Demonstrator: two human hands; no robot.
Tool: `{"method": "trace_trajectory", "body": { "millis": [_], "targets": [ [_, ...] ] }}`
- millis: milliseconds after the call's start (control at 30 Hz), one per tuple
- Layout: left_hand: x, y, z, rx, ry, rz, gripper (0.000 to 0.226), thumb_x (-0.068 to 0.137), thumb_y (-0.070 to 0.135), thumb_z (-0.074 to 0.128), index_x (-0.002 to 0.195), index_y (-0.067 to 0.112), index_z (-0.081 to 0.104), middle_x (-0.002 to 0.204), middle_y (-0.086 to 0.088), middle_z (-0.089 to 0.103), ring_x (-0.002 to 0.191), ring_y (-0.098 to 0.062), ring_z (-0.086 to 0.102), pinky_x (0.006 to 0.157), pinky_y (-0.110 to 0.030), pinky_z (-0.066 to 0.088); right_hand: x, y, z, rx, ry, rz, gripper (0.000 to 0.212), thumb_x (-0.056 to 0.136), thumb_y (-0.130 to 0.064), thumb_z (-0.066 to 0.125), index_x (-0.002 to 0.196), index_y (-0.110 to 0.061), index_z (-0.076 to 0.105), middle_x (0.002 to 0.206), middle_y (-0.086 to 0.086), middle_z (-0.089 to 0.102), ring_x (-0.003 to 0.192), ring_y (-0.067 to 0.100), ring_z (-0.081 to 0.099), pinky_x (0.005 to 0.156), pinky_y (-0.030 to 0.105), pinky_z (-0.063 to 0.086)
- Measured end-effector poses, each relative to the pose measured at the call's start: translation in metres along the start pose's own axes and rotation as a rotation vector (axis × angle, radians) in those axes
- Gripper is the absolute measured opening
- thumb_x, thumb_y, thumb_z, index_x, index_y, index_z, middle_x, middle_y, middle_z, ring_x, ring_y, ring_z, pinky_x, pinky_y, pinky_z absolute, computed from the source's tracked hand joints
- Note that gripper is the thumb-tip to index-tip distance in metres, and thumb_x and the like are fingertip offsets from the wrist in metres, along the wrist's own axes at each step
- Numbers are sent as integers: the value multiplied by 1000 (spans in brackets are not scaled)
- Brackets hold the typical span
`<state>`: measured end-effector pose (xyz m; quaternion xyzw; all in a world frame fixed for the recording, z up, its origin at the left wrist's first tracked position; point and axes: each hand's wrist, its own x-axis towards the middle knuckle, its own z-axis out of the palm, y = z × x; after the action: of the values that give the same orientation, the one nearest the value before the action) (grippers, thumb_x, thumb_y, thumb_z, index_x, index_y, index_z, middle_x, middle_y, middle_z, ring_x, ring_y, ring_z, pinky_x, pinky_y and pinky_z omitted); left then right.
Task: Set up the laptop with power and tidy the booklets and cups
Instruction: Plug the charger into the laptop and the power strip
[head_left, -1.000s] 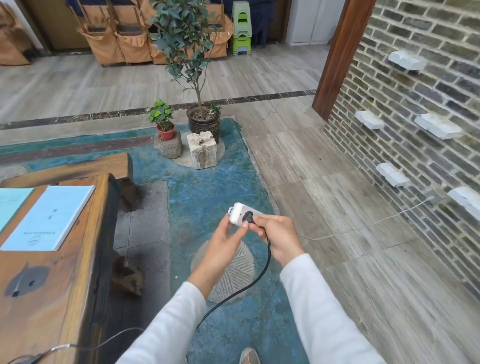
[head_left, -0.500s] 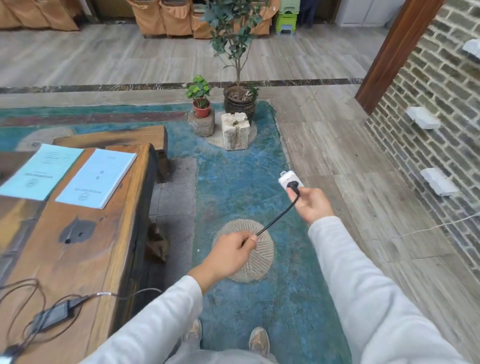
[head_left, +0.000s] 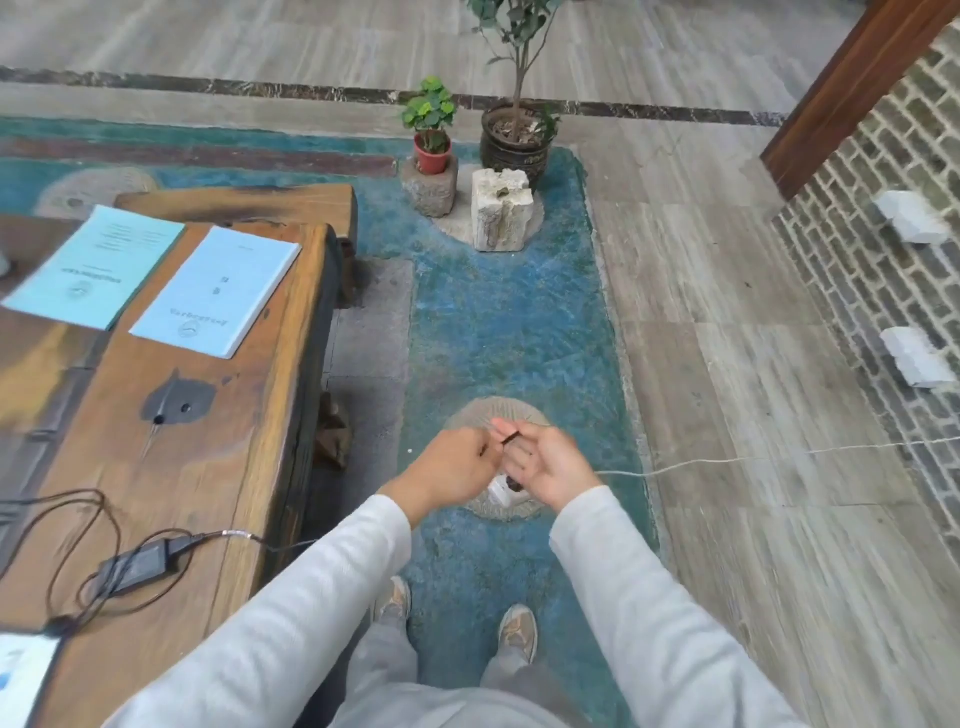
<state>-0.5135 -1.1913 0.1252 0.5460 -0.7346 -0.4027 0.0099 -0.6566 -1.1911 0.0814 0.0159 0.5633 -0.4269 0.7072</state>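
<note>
My left hand (head_left: 449, 467) pinches a thin black power cable (head_left: 509, 437) above the round floor stone. Beside it, my right hand (head_left: 553, 465) is palm up with the fingers apart, and the cable's short visible stretch touches its fingertips. Just under that hand shows a white extension socket (head_left: 500, 491) with a black plug in it. Whether it rests on the floor I cannot tell. Its white cord (head_left: 685, 463) runs right toward the brick wall. A black power adapter (head_left: 136, 565) with looped wires lies on the wooden table (head_left: 244, 431). Two light blue booklets (head_left: 92, 267) (head_left: 215, 291) lie farther back.
A wooden bench (head_left: 244, 203) stands behind the table. Two potted plants (head_left: 431, 132) (head_left: 517, 140) and stone blocks (head_left: 500, 208) sit at the far end of the blue floor strip. The brick wall (head_left: 883, 270) with white blocks and a wooden post (head_left: 852, 88) are on the right.
My right hand has come down and opened off the white socket. My left hand has slid up the black cable to meet it. The view has tilted down toward the floor.
</note>
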Motion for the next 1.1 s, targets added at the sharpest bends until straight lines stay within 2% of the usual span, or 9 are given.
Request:
{"method": "trace_trajectory", "body": {
  "millis": [133, 333, 400, 500, 667, 833, 967, 1033, 1100],
  "targets": [
    [-43, -55, 3, -8, -80, -82, 39, 104, 34, 44, 75, 10, 55, 85, -17, 68, 88, -37, 63, 68, -35, 37, 41, 14, -12, 64, 170, 128, 28, 103, -4, 33, 117, -5, 58, 118, 5, 65, 130, 20, 56, 109, 36, 41],
    [-67, -117, -3, -218, -20, -195, 38, 103, 33, 49, 71, 14, 50, 60, 4, 48, 65, -18, 46, 64, -32, 36, 70, 70, 14, 64, 266, 160, 25, 99, 6, 35, 96, -7, 56, 75, 10, 68, 73, 22, 69, 83, 38, 58],
    [-55, -124, 2, -274, 7, -221, 35, 102, 32, 50, 76, 9, 55, 63, 3, 50, 64, -17, 47, 66, -34, 39, 68, 93, 33, 134, 192, 204, 25, 99, 6, 34, 88, -1, 55, 66, 14, 71, 69, 23, 69, 60, 39, 62],
    [-37, -135, 14, -324, -42, -243, 29, 102, 28, 51, 75, 18, 56, 64, 5, 55, 58, -16, 58, 57, -20, 44, 66, 120, 55, 160, 71, 240, 31, 104, -5, 34, 85, 0, 58, 65, 11, 74, 66, 19, 72, 64, 38, 56],
    [-29, -171, 32, -228, -110, -289, 23, 100, 28, 52, 111, 13, 66, 109, -16, 73, 106, -36, 65, 84, -34, 46, 74, 149, 71, -121, 31, 349, 16, 102, -10, 46, 98, -6, 61, 84, 6, 75, 74, 18, 66, 61, 30, 53],
    [-44, -211, 44, -10, -214, -285, 36, 102, 30, 44, 133, 14, 54, 117, -20, 69, 109, -41, 63, 86, -41, 46, 100, 182, 86, -261, 140, 449, 24, 98, 11, 43, 79, 1, 54, 76, 15, 67, 75, 23, 60, 76, 37, 53],
    [-58, -240, 47, 135, -211, -342, 32, 101, 33, 42, 122, 15, 58, 110, -16, 70, 103, -40, 66, 82, -43, 51, 127, 215, 98, -263, 216, 415, 27, 96, 20, 39, 75, 9, 50, 79, 21, 56, 71, 28, 57, 104, 39, 48],
    [-64, -249, 49, 186, -209, -356, 30, 101, 34, 40, 115, 15, 59, 106, -15, 70, 100, -39, 67, 80, -41, 52, 134, 222, 99, -288, 256, 411, 22, 96, 21, 40, 81, 9, 53, 80, 23, 57, 71, 29, 58, 74, 28, 62],
    [-69, -261, 50, 232, -211, -377, 30, 100, 33, 40, 112, 16, 62, 107, -13, 70, 100, -37, 68, 80, -40, 52, 142, 227, 103, -307, 290, 417, 25, 99, 14, 39, 83, -2, 50, 82, 18, 55, 71, 25, 59, 48, 23, 58]
  ]
}}
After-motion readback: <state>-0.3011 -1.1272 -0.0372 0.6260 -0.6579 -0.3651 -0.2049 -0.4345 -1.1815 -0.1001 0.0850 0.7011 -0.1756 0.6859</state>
